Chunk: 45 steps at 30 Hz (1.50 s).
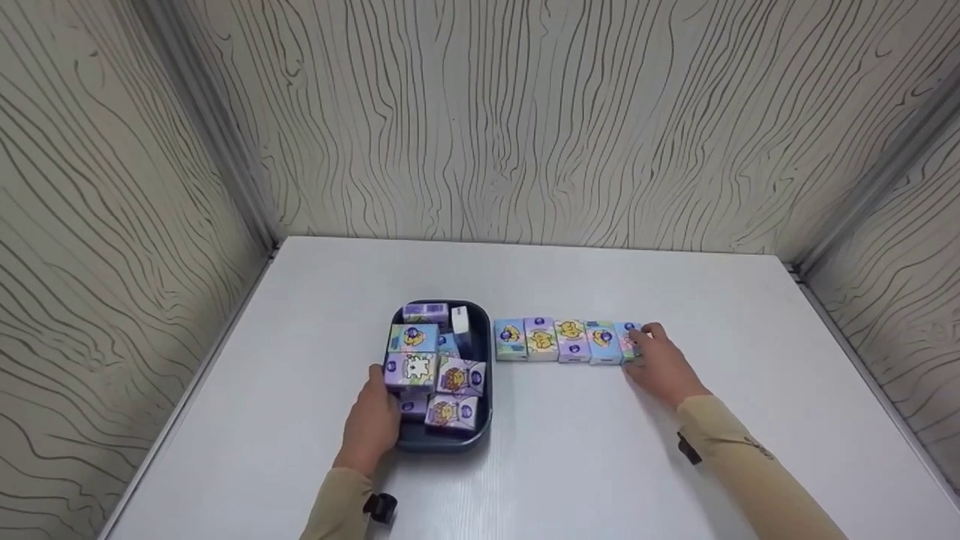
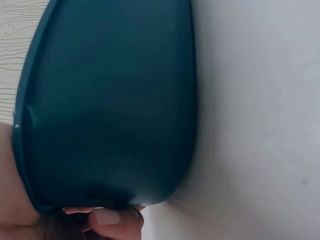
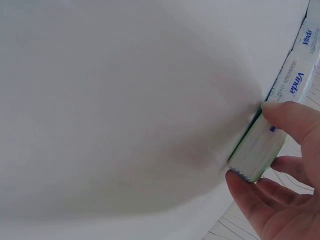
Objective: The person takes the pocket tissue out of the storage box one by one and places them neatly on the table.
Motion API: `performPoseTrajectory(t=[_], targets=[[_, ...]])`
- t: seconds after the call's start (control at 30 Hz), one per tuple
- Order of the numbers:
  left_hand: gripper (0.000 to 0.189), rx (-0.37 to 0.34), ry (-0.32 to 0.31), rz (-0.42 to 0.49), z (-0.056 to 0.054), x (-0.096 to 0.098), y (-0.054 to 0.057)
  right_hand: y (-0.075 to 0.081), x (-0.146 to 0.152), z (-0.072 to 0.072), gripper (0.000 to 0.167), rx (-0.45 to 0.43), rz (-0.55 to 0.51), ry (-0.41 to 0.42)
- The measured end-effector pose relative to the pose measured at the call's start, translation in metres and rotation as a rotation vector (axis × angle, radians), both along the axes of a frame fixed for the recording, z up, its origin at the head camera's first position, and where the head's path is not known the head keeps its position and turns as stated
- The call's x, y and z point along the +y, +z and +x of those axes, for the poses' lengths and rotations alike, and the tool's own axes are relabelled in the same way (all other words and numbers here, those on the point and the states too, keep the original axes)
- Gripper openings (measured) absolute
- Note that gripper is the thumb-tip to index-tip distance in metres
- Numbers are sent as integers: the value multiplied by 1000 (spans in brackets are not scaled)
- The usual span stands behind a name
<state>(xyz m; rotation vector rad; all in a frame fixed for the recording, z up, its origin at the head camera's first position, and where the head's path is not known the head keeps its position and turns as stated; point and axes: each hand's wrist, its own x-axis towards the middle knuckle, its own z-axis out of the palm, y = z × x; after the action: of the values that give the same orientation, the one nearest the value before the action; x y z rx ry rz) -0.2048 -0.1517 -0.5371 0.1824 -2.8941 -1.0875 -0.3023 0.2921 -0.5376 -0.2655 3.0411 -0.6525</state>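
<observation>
On the white table (image 1: 555,450), at the R end of a row of packs (image 1: 572,341), R hand (image 1: 666,367) pinched the 5th pack (image 1: 624,337); L hand (image 1: 373,418) gripped the tray (image 1: 442,444) w/ more packs (image 1: 452,412). Step: prob. aligning; next likely needed R fingers loosened w/o nudging neighbours.

The tray (image 1: 450,445) stands on the bench (image 1: 570,465), nearer its left edge than its right. Packs (image 1: 411,369) are heaped in the tray, one by its back right corner and another toward its front right corner. Just beside the tray's right rim, a row of five packs (image 1: 571,343) runs toward the bench's right edge (side by side, roughly along the back edge). The right hand (image 1: 664,367) is at the row's right end, the left hand (image 1: 373,415) at the tray's left side.
</observation>
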Motion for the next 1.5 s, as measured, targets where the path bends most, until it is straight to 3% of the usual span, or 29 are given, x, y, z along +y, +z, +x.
performPoseTrajectory(t=[0.37, 0.57, 0.83, 1.0, 1.2, 1.37, 1.5], targets=[[50, 0, 0, -5, -1, 1, 0, 2, -1, 1, 59, 0, -17, -28], [46, 17, -2, -3, -2, 0, 0, 7, -7, 5, 58, 15, 43, -38], [45, 6, 0, -14, -3, -1, 1, 24, -49, 5, 53, 96, 64, -24], [45, -4, 2, -7, -3, -1, 1, 41, -103, 9, 49, 131, -3, 100], [46, -11, 3, 1, -4, 0, -1, 59, -172, 19, 43, 199, -23, 321], [45, -3, 4, 4, -3, 0, -3, 64, -219, 34, 40, 233, 5, 516], [43, 26, 2, 3, -2, 0, -4, 64, -244, 44, 41, 256, 17, 617]])
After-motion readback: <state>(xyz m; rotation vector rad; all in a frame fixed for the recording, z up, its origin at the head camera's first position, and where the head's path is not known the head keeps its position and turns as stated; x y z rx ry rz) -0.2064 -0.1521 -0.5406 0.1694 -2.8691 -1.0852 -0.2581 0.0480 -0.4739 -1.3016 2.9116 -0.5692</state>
